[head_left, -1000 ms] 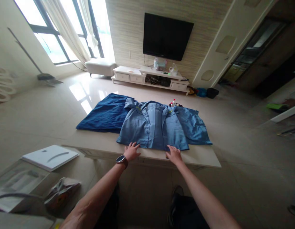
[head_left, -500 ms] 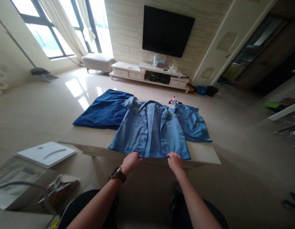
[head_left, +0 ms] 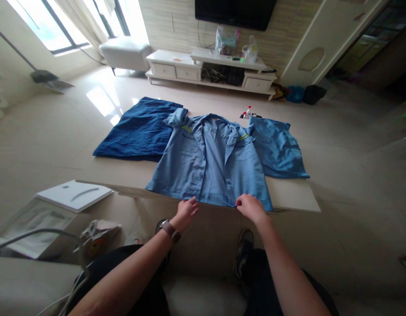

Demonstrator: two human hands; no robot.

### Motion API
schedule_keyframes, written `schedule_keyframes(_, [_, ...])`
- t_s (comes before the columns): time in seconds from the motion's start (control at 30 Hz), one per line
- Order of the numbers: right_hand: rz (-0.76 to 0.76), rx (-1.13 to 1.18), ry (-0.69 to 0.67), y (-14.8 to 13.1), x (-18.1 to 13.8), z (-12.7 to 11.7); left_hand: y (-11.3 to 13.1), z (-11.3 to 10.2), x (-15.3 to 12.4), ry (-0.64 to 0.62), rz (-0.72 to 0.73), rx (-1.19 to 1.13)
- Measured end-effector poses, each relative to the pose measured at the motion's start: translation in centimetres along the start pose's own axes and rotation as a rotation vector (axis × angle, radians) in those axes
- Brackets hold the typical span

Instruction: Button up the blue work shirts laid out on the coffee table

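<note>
The light blue shirt [head_left: 183, 164] lies front open across the tabletop [head_left: 293, 193], a dark blue garment [head_left: 137, 131] to its left, another blue garment [head_left: 278, 149] to its right. The right hand [head_left: 252, 207] pinches the near hem; the left hand [head_left: 185, 211] is right at it, fingers loosely bent, hold impossible to tell.

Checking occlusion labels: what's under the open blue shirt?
The pale table; its bare top shows to the right. The shirt covers the middle, so anything else beneath it can't be seen.
</note>
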State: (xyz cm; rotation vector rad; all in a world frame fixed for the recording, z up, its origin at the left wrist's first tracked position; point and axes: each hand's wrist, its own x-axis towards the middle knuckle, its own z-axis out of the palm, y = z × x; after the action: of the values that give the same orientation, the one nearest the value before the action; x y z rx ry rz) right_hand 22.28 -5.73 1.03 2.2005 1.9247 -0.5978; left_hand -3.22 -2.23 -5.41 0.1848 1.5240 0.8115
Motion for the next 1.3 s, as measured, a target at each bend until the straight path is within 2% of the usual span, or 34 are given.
schedule_keyframes(0.1, [-0.030, 0.056, 0.020, 0.2, -0.2, -0.5, -0.1, 0.2, -0.2, 0.013, 0.010, -0.041])
schedule_keyframes(0.2, [-0.044, 0.152, 0.110, -0.2, -0.4, -1.0, -0.1, 0.4, -0.5, 0.014, 0.023, -0.079])
schedule_keyframes(0.5, [-0.126, 0.448, 0.567, -1.9, -0.4, -1.2, 0.4, 0.8, -0.8, -0.021, 0.028, -0.119])
schedule_keyframes(0.63, [-0.135, 0.507, 0.695, -2.1, -0.6, -1.7, 0.1, 0.9, -0.4, 0.022, 0.051, -0.107])
schedule_keyframes(0.93, [-0.148, 0.550, 0.700, -2.7, -1.1, -1.8, -0.7, 1.6, -0.1, 0.043, 0.033, -0.124])
schedule_keyframes(1.07, [-0.128, 0.538, 0.717, -2.4, -1.1, -2.0, -0.6, 1.7, 0.1, 0.073, 0.049, -0.128])
schedule_keyframes(1.3, [-0.105, 0.514, 0.719, -1.6, -1.2, -2.2, -0.1, 2.0, 0.0, 0.045, 0.043, -0.149])
